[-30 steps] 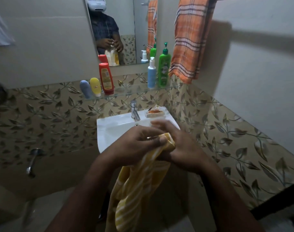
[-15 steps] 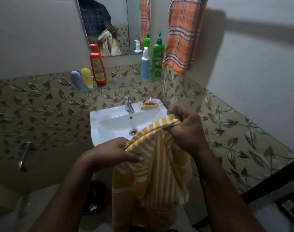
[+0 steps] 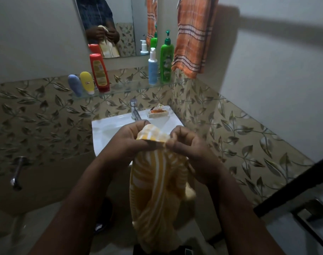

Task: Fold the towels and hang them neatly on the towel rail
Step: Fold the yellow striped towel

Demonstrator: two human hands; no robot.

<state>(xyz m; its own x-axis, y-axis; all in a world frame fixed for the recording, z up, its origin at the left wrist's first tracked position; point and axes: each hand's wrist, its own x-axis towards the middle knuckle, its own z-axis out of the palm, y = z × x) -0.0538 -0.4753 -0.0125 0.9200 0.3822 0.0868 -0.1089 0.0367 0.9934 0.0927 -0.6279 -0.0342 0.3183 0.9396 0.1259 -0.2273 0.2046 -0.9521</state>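
Observation:
A yellow and white striped towel [image 3: 157, 190] hangs bunched from both my hands in front of the sink. My left hand [image 3: 128, 139] grips its top edge on the left. My right hand [image 3: 189, 147] pinches the same edge on the right, and the two hands sit close together. An orange checked towel [image 3: 193, 34] hangs at the upper right on the wall, its top out of the frame, so the rail itself is hidden.
A white sink [image 3: 105, 129] with a tap [image 3: 135, 110] and a soap dish [image 3: 158, 113] lies just beyond my hands. A glass shelf [image 3: 124, 88] holds several bottles under a mirror [image 3: 105, 24]. A wall tap [image 3: 17, 173] sticks out at the left.
My hands have come together at the towel's top edge; half a second ago they were apart with the towel spread between them. The view has tilted slightly.

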